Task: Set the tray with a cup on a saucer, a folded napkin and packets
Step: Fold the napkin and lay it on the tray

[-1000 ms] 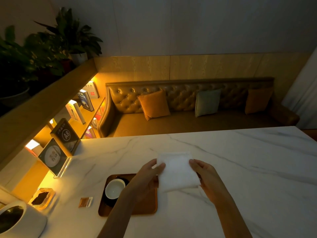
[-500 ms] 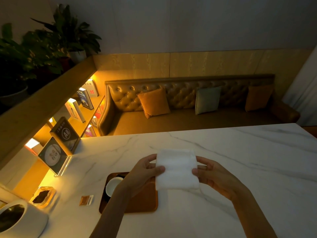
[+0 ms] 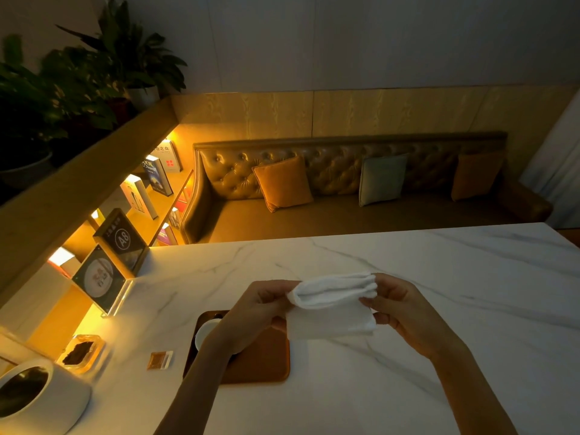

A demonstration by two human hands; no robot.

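Both hands pinch the white napkin (image 3: 334, 304) above the tray (image 3: 260, 362) — left hand (image 3: 260, 304) at one end, right hand (image 3: 400, 304) at the other. Align the edges, crease firmly, then lay it beside the cup (image 3: 205, 332) — the packet (image 3: 159, 360) waits left of the tray.

We see both forearms reaching in from the bottom edge, bare, angled toward each other. Left hand (image 3: 254, 306) raised, fingers curled, pinching the napkin (image 3: 332, 306) at its left end. Right hand (image 3: 398, 306) level with it, thumb and fingers closed on the right end.
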